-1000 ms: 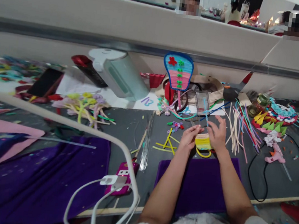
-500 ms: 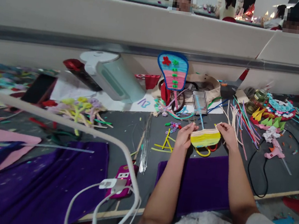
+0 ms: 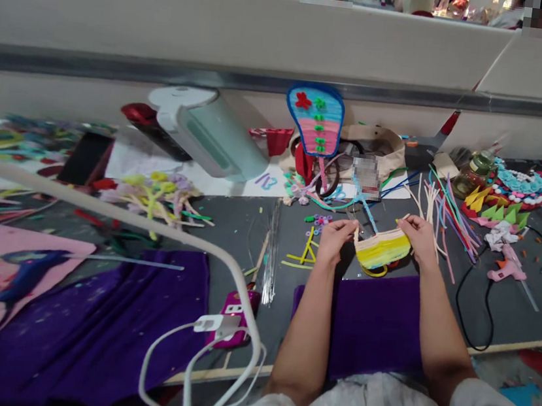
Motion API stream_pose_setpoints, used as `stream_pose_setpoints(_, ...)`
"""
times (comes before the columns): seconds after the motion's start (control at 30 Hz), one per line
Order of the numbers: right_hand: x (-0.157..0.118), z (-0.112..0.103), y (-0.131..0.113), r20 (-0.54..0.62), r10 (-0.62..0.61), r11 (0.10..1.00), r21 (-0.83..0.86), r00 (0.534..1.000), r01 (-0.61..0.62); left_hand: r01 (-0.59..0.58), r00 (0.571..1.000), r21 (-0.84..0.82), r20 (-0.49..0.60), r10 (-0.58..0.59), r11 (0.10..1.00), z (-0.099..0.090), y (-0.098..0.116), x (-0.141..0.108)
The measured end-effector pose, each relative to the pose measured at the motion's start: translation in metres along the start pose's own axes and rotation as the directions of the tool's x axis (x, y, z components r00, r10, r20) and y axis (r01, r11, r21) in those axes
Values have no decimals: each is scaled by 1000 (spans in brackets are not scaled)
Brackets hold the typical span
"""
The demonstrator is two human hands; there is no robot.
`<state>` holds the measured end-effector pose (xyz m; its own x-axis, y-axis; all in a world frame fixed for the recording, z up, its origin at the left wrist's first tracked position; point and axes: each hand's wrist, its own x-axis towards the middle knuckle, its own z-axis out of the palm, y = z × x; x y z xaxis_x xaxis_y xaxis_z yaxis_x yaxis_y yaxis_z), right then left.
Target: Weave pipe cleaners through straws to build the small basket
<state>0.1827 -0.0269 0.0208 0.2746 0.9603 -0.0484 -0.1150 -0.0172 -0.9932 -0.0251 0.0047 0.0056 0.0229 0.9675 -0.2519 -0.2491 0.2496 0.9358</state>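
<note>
In the head view, the left hand [image 3: 337, 240] pinches the far left end of a yellow-and-cream pipe-cleaner panel [image 3: 382, 250]; the right hand [image 3: 417, 238] pinches its far right corner. The panel is just beyond a purple cloth [image 3: 379, 328]. Yellow pipe-cleaner pieces [image 3: 307, 258] lie left, a pink glue gun [image 3: 508, 272] right.

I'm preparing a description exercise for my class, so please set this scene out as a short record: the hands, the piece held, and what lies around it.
Held piece: yellow craft piece with a pale upper edge
Left hand: fingers at its left end
Right hand: fingers pinching its upper right corner
Between forearms: purple cloth
Left of hands: yellow strips, silvery strands
Right: pink glue gun
Behind: blue-and-pink paddle-shaped craft
</note>
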Motion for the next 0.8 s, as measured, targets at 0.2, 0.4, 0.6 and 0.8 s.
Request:
stream_pose_setpoints(0.2,3,-1,4,-9,-43,999,-17,999,43,-8,999,5,47,8,1000,2,-5,0)
stream_pose_setpoints(0.4,4,7,8,-86,-31,974,222,996,49,26,999,-251,26,-20,968,1,-12,8)
stream_pose_setpoints(0.6,3,25,12,-251,82,843,533,965,67,251,954,-564,284,-100,787,14,-13,4)
stream_pose_setpoints(0.8,-4,39,14,-288,108,797,597,952,90,240,946,-559,317,-64,793,48,-25,-19)
